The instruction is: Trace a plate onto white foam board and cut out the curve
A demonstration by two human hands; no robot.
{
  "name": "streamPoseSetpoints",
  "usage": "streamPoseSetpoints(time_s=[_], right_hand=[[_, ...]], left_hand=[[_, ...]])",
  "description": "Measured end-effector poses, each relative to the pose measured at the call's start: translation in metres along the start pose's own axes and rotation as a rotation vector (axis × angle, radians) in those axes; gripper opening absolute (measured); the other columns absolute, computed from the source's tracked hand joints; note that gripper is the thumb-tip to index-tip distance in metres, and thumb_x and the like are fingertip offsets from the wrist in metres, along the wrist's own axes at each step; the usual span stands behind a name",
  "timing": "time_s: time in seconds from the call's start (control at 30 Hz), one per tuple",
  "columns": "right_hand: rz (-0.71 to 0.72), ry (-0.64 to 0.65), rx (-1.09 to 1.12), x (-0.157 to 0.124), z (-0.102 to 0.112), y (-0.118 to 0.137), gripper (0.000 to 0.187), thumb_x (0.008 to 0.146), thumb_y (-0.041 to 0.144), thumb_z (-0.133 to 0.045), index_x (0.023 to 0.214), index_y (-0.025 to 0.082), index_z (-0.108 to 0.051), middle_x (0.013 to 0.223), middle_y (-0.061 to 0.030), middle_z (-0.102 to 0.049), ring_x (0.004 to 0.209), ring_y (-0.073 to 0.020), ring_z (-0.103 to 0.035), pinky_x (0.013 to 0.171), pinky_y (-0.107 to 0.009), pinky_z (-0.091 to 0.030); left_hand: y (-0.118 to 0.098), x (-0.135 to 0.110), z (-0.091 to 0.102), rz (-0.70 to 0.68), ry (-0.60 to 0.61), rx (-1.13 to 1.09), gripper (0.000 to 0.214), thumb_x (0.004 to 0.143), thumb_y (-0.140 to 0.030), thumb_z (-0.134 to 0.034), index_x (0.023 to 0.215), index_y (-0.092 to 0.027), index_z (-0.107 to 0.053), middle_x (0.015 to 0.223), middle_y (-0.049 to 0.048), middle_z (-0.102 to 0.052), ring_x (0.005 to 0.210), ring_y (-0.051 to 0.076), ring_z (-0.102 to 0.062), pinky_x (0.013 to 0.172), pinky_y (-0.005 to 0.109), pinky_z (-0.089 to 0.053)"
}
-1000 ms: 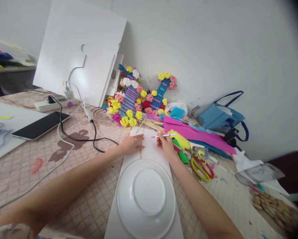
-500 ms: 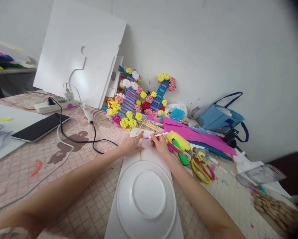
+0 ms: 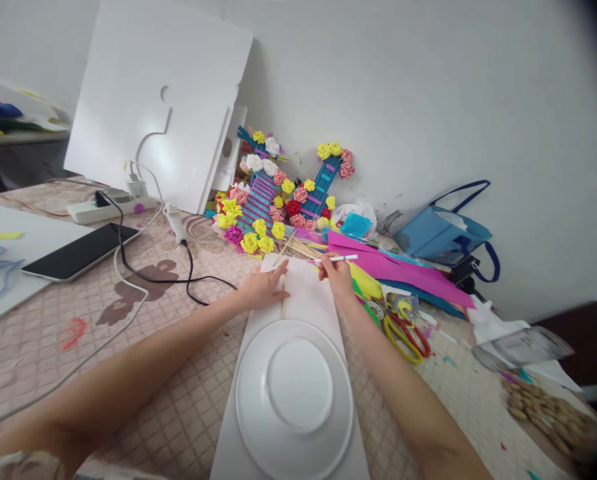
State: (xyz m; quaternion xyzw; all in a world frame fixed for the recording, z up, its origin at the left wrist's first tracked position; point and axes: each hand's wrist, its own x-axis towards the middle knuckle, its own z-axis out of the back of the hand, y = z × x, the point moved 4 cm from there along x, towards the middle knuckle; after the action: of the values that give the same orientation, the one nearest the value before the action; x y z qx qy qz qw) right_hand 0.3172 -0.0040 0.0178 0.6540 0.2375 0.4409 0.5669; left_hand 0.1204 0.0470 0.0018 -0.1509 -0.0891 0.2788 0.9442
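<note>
The left hand lay, fingers parted, over a thin tan wooden stick on a flat white board; right of the stick, the right hand pinched a slim white pen.

You've room on the white board at frame centre between your left hand and right hand, plus bare tablecloth lower left of centre, but upturned dish blocks bottom centre, black cable crosses mid-left, scissors and magenta paper crowd centre-right.
</note>
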Motion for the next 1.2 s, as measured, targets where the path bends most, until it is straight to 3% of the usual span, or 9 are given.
streamPoseSetpoints(time_s=[0.13, 0.27, 0.73, 1.2], right_hand=[[-0.007, -0.061, 0.018, 0.002, 0.017, 0.003, 0.035, 0.071, 0.05, -0.068, 0.075, 0.018, -0.056, 0.056, 0.0049, -0.054, 0.042, -0.0062, -0.046, 0.039, -0.019, -0.041], [-0.029, -0.065, 0.021, -0.003, 0.02, 0.0, 0.035, 0.069, 0.05, -0.069, 0.075, 0.017, -0.057, 0.056, 0.0047, -0.053, 0.042, -0.0066, -0.047, 0.039, -0.02, -0.04], [-0.026, 0.014, 0.015, -0.005, -0.001, -0.006, 0.034, 0.072, 0.051, -0.066, 0.075, 0.019, -0.055, 0.058, 0.0042, -0.054, 0.043, -0.0073, -0.047, 0.04, -0.021, -0.042], [-0.029, 0.146, -0.114, -0.014, -0.037, -0.013, 0.031, 0.074, 0.05, -0.06, 0.077, 0.02, -0.054, 0.057, 0.0042, -0.054, 0.042, -0.0088, -0.049, 0.04, -0.021, -0.042]], left_hand=[[-0.001, 0.0, 0.001, 0.001, 0.002, 0.002, 0.081, 0.088, -0.041, -0.051, 0.148, -0.024, 0.0, 0.141, 0.0079, -0.049, 0.122, 0.029, -0.052, 0.104, 0.041, -0.029], [-0.002, 0.0, 0.003, -0.005, 0.012, 0.004, 0.079, 0.087, -0.041, -0.052, 0.147, -0.024, -0.004, 0.142, 0.0086, -0.048, 0.123, 0.028, -0.051, 0.104, 0.041, -0.03], [-0.001, 0.001, 0.003, 0.032, 0.042, 0.019, 0.074, 0.087, -0.043, -0.051, 0.147, -0.023, -0.011, 0.142, 0.01, -0.046, 0.121, 0.029, -0.052, 0.099, 0.04, -0.038], [-0.003, -0.002, 0.007, 0.034, 0.023, 0.012, 0.075, 0.086, -0.042, -0.053, 0.147, -0.024, -0.012, 0.142, 0.0086, -0.047, 0.122, 0.03, -0.051, 0.097, 0.039, -0.039]])
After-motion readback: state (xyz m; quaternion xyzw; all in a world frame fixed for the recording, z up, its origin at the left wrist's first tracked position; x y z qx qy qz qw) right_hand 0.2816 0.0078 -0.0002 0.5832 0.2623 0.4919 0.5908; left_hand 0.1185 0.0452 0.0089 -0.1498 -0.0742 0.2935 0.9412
